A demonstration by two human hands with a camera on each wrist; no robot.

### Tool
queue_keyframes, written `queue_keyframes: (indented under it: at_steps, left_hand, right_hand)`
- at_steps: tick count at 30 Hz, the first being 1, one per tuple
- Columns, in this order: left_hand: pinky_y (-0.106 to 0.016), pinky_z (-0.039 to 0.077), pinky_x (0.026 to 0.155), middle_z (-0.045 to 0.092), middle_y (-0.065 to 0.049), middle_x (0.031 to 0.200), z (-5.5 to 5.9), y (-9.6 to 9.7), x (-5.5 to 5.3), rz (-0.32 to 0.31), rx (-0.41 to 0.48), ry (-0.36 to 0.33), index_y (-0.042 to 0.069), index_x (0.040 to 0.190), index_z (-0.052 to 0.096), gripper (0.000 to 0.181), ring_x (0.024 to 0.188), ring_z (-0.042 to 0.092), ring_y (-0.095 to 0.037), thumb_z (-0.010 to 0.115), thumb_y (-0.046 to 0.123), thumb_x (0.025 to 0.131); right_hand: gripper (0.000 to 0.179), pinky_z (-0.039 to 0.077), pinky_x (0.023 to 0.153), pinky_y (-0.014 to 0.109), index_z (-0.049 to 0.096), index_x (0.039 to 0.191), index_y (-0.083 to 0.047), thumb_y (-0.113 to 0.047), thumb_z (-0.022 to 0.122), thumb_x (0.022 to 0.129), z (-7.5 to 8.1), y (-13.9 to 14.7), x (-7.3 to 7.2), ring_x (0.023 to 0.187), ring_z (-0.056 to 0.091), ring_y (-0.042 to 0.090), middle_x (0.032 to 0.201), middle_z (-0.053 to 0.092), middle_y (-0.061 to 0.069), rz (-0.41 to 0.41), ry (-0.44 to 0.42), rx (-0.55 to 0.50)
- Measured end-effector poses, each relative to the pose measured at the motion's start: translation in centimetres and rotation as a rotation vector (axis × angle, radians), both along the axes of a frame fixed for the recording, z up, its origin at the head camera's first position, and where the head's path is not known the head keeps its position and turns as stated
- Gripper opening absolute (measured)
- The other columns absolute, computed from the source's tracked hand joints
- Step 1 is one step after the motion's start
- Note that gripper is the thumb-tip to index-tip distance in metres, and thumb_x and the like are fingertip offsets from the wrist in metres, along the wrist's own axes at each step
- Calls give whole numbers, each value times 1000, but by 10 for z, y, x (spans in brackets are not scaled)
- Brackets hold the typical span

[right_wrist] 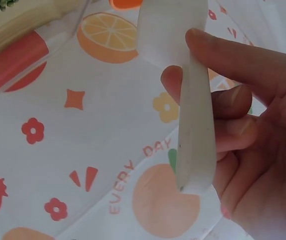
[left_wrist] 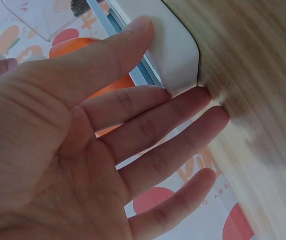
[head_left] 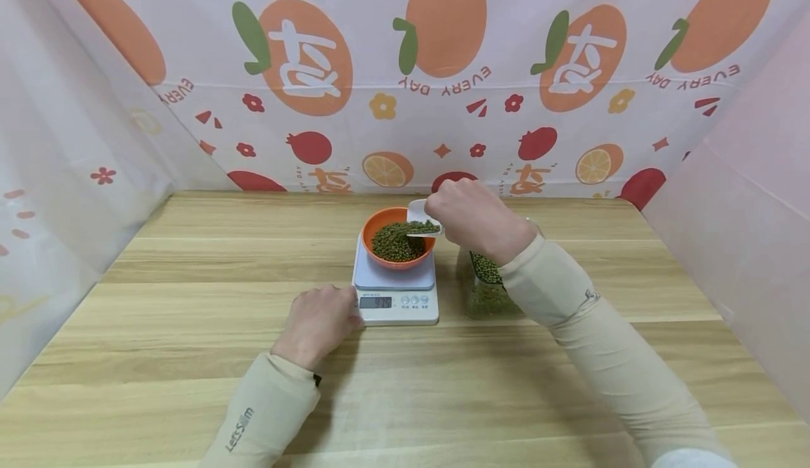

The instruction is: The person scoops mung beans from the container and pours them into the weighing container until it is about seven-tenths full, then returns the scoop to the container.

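Observation:
My right hand (head_left: 474, 216) grips the handle of a white scoop (right_wrist: 198, 125), thumb pressed along its top. In the head view the scoop is tilted over an orange bowl (head_left: 397, 265), with green mung beans (head_left: 395, 243) at its lip and heaped in the bowl. The bowl stands on a white kitchen scale (head_left: 405, 317) whose display shows digits. At the scale's near left corner is my left hand (head_left: 321, 320). Its thumb and index finger (left_wrist: 128, 102) touch the casing while the other fingers extend loosely beside it.
Right of the scale stands a clear container (head_left: 487, 304) of green beans, partly hidden under my right forearm. The wooden table (head_left: 209, 278) ends at a fruit-printed curtain (head_left: 361, 131) behind, with pale curtains at both sides.

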State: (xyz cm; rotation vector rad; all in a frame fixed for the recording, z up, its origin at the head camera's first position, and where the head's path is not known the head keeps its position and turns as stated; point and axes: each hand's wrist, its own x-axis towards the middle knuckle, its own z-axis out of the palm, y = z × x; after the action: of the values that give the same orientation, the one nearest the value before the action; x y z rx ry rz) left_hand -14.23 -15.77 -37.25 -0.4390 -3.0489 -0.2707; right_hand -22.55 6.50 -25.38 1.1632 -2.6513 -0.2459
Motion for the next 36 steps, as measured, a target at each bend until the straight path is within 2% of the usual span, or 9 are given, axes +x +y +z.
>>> queue_keyframes:
  at_steps: [9, 18, 24, 29, 36]
  left_hand:
    - [-40, 50, 52, 56, -4, 64, 1, 1, 0, 3, -6, -18, 4, 90, 72, 25, 57, 50, -18, 87, 21, 80]
    - [-38, 50, 52, 56, -3, 65, 2, 1, -1, 4, -4, -39, 4, 88, 70, 24, 57, 50, -17, 86, 21, 81]
    - [-39, 51, 54, 59, -4, 67, 3, 2, -1, 15, -4, -57, 3, 90, 71, 26, 58, 51, -18, 87, 22, 80]
    - [-41, 53, 56, 61, -6, 68, 2, 1, -1, 13, -10, -56, 3, 91, 70, 28, 59, 55, -19, 87, 22, 80]
    - [-40, 53, 55, 61, -6, 68, 2, 1, -1, 9, -4, -44, 2, 94, 71, 29, 58, 55, -19, 87, 22, 79]
  right_hand:
    - [20, 49, 53, 33, 77, 86, -4, 9, 63, 91, 3, -6, 5, 59, 57, 22, 69, 63, 10, 4, 111, 58]
    - [8, 52, 52, 32, 79, 97, -4, -2, 75, 90, -1, -10, 10, 59, 58, 21, 75, 68, 11, -11, 188, 119]
    - [10, 50, 51, 31, 79, 95, -4, 3, 73, 90, -3, -8, 9, 57, 54, 20, 73, 66, 10, 6, 162, 85]
    - [18, 52, 53, 33, 78, 94, -4, 9, 68, 89, -4, -5, 8, 60, 57, 22, 73, 65, 10, 4, 120, 58]
    - [24, 57, 69, 36, 78, 104, -5, 10, 71, 86, 1, 5, 6, 80, 65, 27, 90, 70, 13, -29, -43, -44]
